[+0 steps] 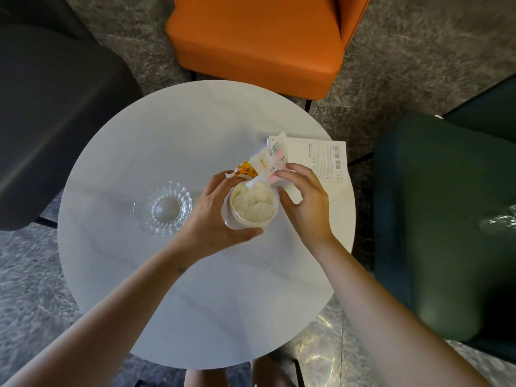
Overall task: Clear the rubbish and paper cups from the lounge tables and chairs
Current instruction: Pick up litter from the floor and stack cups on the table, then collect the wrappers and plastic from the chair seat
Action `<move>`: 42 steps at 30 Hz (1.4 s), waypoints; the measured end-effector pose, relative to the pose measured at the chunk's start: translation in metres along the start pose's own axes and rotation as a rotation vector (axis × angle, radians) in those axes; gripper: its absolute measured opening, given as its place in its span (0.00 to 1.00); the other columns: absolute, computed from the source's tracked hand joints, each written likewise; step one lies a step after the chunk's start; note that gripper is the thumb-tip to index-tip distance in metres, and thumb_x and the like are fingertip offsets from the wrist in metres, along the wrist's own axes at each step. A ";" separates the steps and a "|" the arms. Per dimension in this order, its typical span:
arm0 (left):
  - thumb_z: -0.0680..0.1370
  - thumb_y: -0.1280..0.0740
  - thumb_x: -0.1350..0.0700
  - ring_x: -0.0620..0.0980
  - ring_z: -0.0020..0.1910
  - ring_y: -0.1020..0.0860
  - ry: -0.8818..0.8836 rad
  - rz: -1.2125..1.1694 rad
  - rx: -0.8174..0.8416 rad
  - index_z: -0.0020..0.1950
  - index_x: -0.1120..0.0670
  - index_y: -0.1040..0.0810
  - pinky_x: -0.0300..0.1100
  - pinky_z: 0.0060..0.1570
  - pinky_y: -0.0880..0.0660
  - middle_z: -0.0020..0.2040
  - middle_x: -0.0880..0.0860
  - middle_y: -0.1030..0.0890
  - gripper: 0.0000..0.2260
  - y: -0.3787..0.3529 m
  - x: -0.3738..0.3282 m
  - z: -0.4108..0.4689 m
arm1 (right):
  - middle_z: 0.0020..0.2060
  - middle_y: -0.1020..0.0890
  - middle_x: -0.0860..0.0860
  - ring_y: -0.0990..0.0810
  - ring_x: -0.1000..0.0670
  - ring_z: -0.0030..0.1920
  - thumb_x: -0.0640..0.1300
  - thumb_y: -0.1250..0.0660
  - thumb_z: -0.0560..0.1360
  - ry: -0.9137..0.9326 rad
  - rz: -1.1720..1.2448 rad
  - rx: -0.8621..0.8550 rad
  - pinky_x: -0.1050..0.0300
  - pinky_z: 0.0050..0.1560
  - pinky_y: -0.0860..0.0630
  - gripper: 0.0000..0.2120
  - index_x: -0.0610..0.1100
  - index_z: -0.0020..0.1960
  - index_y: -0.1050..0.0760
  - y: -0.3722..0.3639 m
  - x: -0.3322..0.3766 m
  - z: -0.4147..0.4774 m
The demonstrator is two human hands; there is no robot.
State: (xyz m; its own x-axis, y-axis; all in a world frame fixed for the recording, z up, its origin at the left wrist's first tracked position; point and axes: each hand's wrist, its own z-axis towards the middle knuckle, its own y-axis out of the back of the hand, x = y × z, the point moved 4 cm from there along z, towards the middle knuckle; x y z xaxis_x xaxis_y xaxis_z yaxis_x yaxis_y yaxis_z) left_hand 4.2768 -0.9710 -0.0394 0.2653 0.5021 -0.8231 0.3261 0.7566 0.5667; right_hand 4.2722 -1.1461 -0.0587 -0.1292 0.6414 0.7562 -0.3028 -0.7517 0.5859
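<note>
Your bare forearms reached in from the near edge over the round white table (178, 303). Your left hand (215, 216) was wrapped around the side of a paper cup (252, 205) stuffed with crumpled white tissue, thumb under its near rim and fingers curled over the far side. Your right hand (304, 202), just beside the cup, pinched a printed wrapper (272, 160) at the cup's far rim, fingers bent over it. Left of the cup, apart from it, stood a ribbed glass dish (162, 208). Beyond your right hand a white printed leaflet (321, 157) lay at the table's right edge, partly under the wrapper. A dark green chair (446, 219) with clear plastic film (501, 220) on its seat stood right, a black chair (55, 121) left, an orange chair (259, 43) farthest.
</note>
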 end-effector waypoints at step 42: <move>0.61 0.21 0.55 0.35 0.59 0.37 -0.279 -0.033 0.305 0.66 0.51 0.31 0.18 0.54 0.42 0.62 0.47 0.35 0.36 -0.144 -0.199 0.173 | 0.62 0.35 0.46 0.36 0.42 0.64 0.59 0.25 0.55 -0.644 -0.807 0.093 0.49 0.64 0.50 0.51 0.50 0.71 0.45 0.290 -0.136 -0.038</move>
State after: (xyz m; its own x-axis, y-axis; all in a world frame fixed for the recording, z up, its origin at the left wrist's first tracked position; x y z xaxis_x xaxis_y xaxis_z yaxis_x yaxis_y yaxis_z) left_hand 4.3338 -1.2520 0.0493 0.4718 0.3152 -0.8234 0.5816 0.5907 0.5593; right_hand 4.1659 -1.4455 -0.0033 0.6174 0.7767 0.1246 0.0031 -0.1608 0.9870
